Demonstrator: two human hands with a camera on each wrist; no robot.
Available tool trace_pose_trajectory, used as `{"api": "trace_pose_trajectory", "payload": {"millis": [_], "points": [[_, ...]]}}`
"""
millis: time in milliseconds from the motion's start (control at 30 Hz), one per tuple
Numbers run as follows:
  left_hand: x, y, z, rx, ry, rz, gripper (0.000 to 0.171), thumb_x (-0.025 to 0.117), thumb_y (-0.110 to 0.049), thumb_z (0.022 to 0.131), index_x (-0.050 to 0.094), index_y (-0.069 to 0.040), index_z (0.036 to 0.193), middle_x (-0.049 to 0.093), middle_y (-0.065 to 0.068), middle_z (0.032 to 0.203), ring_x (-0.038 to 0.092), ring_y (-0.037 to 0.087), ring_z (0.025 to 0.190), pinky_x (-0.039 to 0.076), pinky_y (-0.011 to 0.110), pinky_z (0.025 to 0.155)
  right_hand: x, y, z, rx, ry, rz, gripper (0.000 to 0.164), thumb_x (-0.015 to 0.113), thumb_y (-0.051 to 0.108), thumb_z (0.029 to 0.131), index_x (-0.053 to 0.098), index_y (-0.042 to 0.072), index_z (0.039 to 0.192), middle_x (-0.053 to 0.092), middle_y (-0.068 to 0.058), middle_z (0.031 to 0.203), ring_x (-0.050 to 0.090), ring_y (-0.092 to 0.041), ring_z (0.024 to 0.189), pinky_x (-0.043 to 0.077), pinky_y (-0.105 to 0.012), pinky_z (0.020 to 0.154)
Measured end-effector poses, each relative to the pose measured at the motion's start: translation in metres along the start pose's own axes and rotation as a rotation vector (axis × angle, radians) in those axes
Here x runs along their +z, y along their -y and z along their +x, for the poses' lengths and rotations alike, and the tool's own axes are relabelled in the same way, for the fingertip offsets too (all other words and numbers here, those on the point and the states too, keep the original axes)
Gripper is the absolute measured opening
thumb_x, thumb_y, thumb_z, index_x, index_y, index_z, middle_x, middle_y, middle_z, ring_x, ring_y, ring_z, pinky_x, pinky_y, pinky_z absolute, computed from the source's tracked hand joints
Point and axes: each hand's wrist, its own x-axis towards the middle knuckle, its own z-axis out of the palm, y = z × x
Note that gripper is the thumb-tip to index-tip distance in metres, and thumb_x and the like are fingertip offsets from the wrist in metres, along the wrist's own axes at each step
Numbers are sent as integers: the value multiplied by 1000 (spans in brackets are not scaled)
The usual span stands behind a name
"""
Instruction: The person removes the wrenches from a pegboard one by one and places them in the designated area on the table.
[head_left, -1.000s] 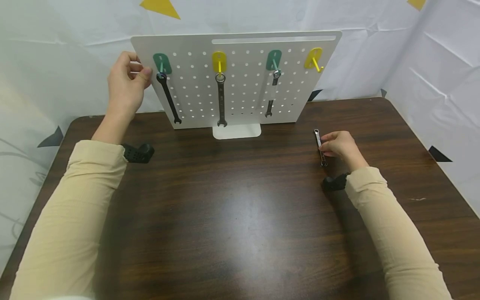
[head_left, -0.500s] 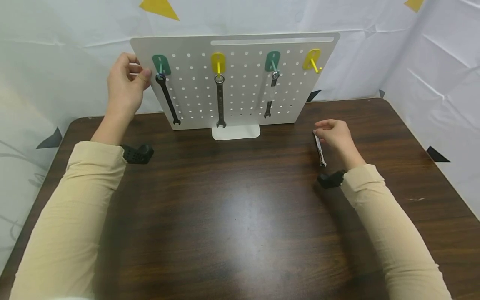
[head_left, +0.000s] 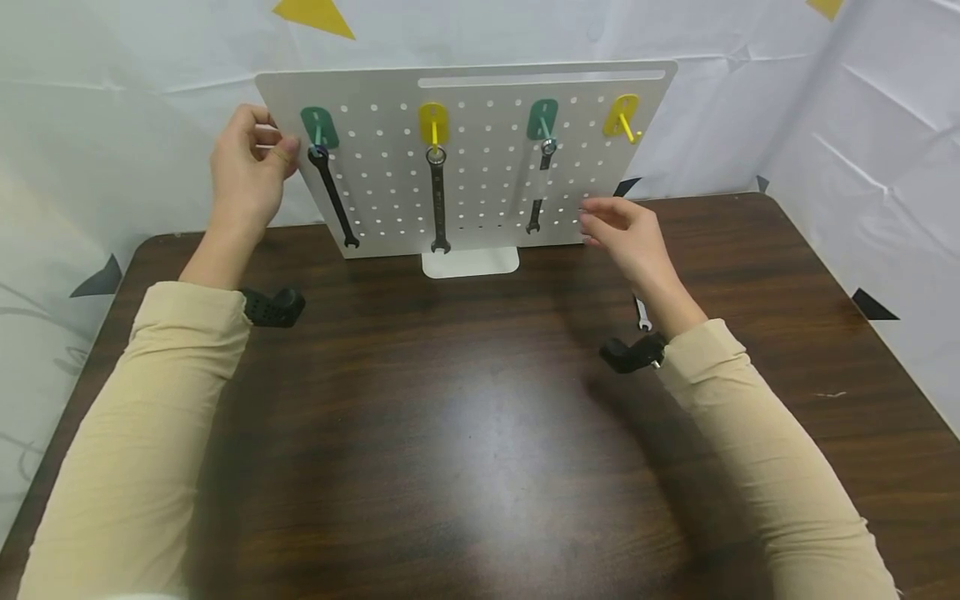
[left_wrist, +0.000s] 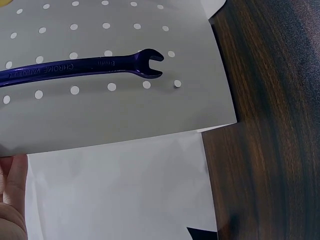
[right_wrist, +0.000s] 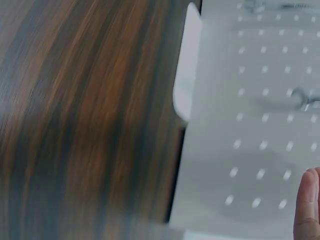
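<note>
My left hand (head_left: 247,171) pinches the left edge of a light grey pegboard (head_left: 480,200) that stands at the back of the table. On the board's hooks hang a dark wrench (head_left: 333,196) at the left, a second wrench (head_left: 438,200) near the middle and a shorter wrench (head_left: 536,217) on the green hook. The yellow hook (head_left: 622,118) at the far right bears nothing. My right hand (head_left: 626,237) is at the board's lower right corner, fingers loosely bent, with nothing seen between them. Partly hidden behind its wrist, a small wrench (head_left: 642,314) lies on the table.
The dark wooden table (head_left: 420,400) spreads out in front of the board. White sheeting (head_left: 862,142) hangs behind and at the sides. The board's white foot (head_left: 471,263) juts forward. Each wrist wears a black camera mount (head_left: 633,353).
My right hand has left the small wrench on the table and moved up and left to the board's lower right corner. The left hand keeps its hold on the board.
</note>
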Motion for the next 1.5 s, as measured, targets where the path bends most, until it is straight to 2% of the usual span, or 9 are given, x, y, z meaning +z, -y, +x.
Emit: {"api": "trace_pose_trajectory", "payload": {"millis": [133, 233, 300, 467, 567, 733, 1133, 1367, 1500], "points": [[0, 0, 1, -3, 4, -6, 10, 57, -17, 95, 52, -23, 101, 50, -14, 87, 52, -1, 80, 56, 24, 96, 11, 9, 0, -35, 6, 78, 37, 56, 10, 95, 53, -5, 129, 63, -5, 111, 61, 2, 90, 57, -16, 86], [0, 0, 1, -3, 3, -5, 11, 57, -17, 95, 52, -23, 102, 49, -14, 86, 52, -1, 80, 56, 25, 97, 17, 15, -1, -57, 27, 78, 39, 54, 9, 95, 50, -3, 133, 59, -16, 124, 61, -1, 97, 56, -18, 91], [0, 0, 1, 0, 1, -1, 10, 57, -17, 95, 52, -23, 102, 49, -14, 86, 52, -1, 79, 56, 24, 96, 20, 18, 0, -75, 35, 65, 41, 53, 8, 96, 48, -2, 135, 54, -22, 133, 61, -9, 106, 55, -20, 95], [1, 0, 1, 12, -3, 14, 10, 57, -17, 95, 52, -22, 102, 49, -15, 86, 52, -2, 79, 57, 23, 95, 26, 22, 1, -100, 34, 61, 42, 54, 7, 95, 48, 2, 136, 52, -19, 137, 55, -28, 124, 51, -33, 105], [1, 0, 1, 11, 0, 13, 10, 56, -16, 95, 52, -22, 102, 49, -14, 87, 52, -2, 79, 56, 23, 95, 29, 24, 2, -108, 31, 66, 42, 55, 7, 95, 48, 3, 137, 52, -18, 138, 52, -30, 128, 48, -37, 108], [0, 0, 1, 8, 1, 6, 10, 56, -15, 95, 52, -23, 101, 49, -14, 87, 52, -1, 79, 57, 22, 94, 33, 28, 3, -115, 35, 70, 44, 55, 7, 95, 46, 3, 138, 50, -16, 140, 50, -28, 130, 47, -37, 110], [1, 1, -1, 6, 0, 7, 11, 56, -15, 95, 52, -23, 102, 48, -14, 87, 51, -1, 79, 57, 21, 93, 39, 34, 2, -71, 39, 82, 42, 57, 9, 95, 48, 4, 136, 54, -15, 133, 54, -27, 124, 49, -36, 106], [1, 1, 0, -1, 1, 4, 11, 56, -14, 95, 52, -22, 102, 49, -14, 87, 51, -1, 78, 57, 19, 92, 39, 36, 0, -73, 38, 114, 37, 56, 9, 95, 50, -2, 130, 57, 1, 104, 60, -15, 106, 54, -29, 99], [1, 1, 0, -5, 1, 11, 11, 56, -15, 95, 52, -22, 102, 49, -13, 88, 51, -1, 79, 57, 21, 93, 38, 37, -2, -77, 22, 138, 31, 57, 9, 95, 54, -3, 123, 56, 6, 92, 62, -9, 95, 58, -24, 90]]}}
